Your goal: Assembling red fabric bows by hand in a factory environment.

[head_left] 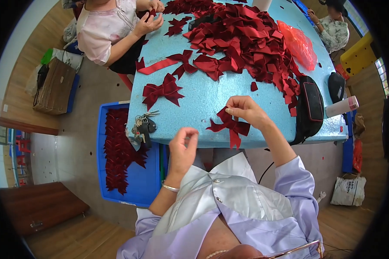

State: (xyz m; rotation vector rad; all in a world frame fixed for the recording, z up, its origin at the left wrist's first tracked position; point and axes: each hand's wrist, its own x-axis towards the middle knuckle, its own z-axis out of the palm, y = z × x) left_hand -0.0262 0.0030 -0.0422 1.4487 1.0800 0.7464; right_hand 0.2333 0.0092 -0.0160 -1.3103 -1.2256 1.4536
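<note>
A dark red velvet ribbon bow [232,125] hangs over the front of the blue table, one end pinched between the thumb and fingers of my right hand [248,111]. Its tails dangle near the table edge. To the left of it, my left hand [182,151] is raised at the edge, fingers loosely curled and thumb a little apart, with nothing visible in it. Another red bow [163,91] lies flat on the table farther left. Beyond my hands spreads a big heap of red ribbon pieces [246,39].
A blue bin [149,185] with rows of red bows stands at the left, below keys [143,125] on the table corner. At right are a black case [310,105], a bottle [342,106] and a red plastic bag [296,45]. A co-worker's hands [149,22] work at far left; another person [333,28] sits far right.
</note>
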